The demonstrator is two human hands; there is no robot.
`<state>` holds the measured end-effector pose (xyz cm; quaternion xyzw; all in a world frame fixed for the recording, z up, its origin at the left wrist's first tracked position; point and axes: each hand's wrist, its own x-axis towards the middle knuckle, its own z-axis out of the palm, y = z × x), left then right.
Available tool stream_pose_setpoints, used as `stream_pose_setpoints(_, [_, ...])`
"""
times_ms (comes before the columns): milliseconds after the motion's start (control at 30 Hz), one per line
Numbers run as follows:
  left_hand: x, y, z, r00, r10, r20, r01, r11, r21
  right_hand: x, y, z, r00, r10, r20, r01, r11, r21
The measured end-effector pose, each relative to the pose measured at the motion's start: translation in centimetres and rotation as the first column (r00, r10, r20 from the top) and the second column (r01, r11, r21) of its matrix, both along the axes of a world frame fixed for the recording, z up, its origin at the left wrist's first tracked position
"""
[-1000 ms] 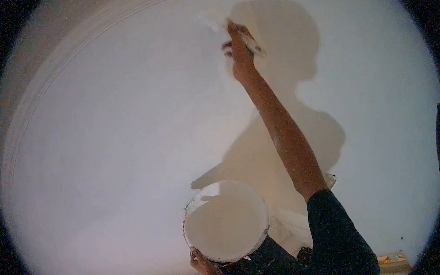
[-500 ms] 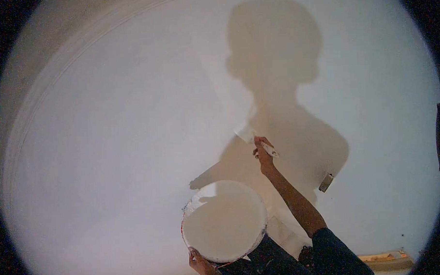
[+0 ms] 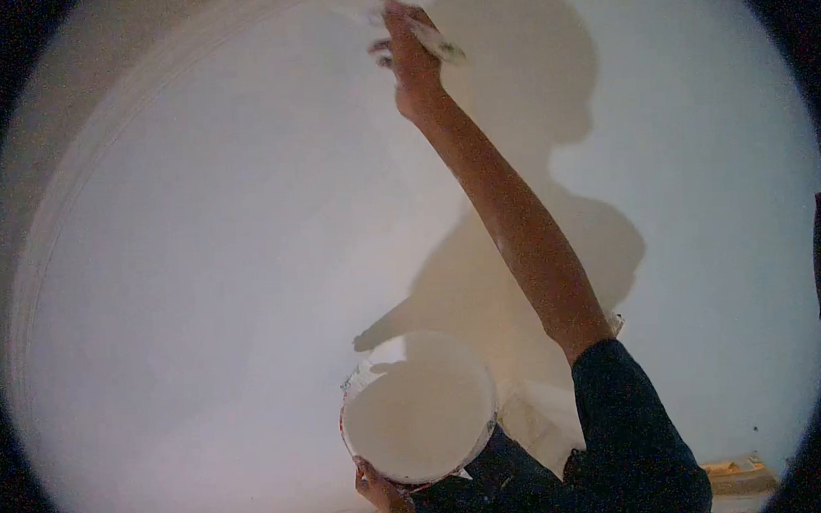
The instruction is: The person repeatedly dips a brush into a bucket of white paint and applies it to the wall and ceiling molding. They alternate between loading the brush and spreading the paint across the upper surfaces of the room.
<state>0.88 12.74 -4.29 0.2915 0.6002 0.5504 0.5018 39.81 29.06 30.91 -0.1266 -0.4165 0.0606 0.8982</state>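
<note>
Reaching high along the pale wall point(image 3: 203, 264), my right hand point(image 3: 409, 48) is clamped on a pale-smeared tool point(image 3: 443, 45), its far end blurred. I have my left hand point(image 3: 376, 490) gripping the lower-left rim of the round bucket point(image 3: 344, 425), below the raised arm.

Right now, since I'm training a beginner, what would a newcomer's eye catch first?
Probably the round bucket low in the middle, the left hand at its rim. Next, the right hand near the top, gripping a smeared handle, with a head-shaped shadow beside it on the pale wall.
</note>
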Motion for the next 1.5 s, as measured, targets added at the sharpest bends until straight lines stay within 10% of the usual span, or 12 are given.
stream_pose_setpoints(133, [0.0, 0.2, -0.5, 0.999, -0.050, -0.018, 0.051, 0.998, 0.028, 0.1, 1.7, -1.6, 1.000, 0.027, 0.001, -0.027, 0.994, -0.105])
stream_pose_setpoints(633, [-0.3, -0.6, 1.2, 0.987, -0.159, 0.014, 0.158, 0.986, 0.047, -2.6, -5.0, -37.0, 0.988, -0.072, -0.134, -0.060, 0.628, -0.776])
stream_pose_setpoints(933, [-1.5, -0.1, -1.3, 0.999, -0.033, -0.029, 0.033, 0.999, -0.008, -6.5, -13.0, -35.1, 0.978, -0.101, -0.184, -0.071, 0.666, -0.742])
stream_pose_setpoints(1033, [-3.1, 0.0, -1.7, 0.938, -0.196, -0.287, 0.221, 0.973, 0.058, -9.5, -17.1, -31.5, 0.998, -0.063, 0.004, 0.050, 0.755, -0.654])
stream_pose_setpoints(1167, [-2.6, 0.0, -1.5, 0.955, -0.203, -0.216, 0.221, 0.974, 0.059, -12.9, -20.3, -31.4, 0.975, 0.135, 0.177, 0.058, 0.614, -0.787])
stream_pose_setpoints(1233, [-2.7, 0.3, -2.3, 0.954, -0.207, -0.215, 0.239, 0.962, 0.134, -16.5, -19.4, -30.8, 0.921, 0.373, 0.112, 0.005, 0.276, -0.961])
stream_pose_setpoints(1500, [-4.1, 0.2, -3.5, 0.953, -0.243, -0.182, 0.284, 0.926, 0.249, -22.3, -13.1, -37.4, 0.865, 0.344, 0.364, 0.243, 0.347, -0.906])
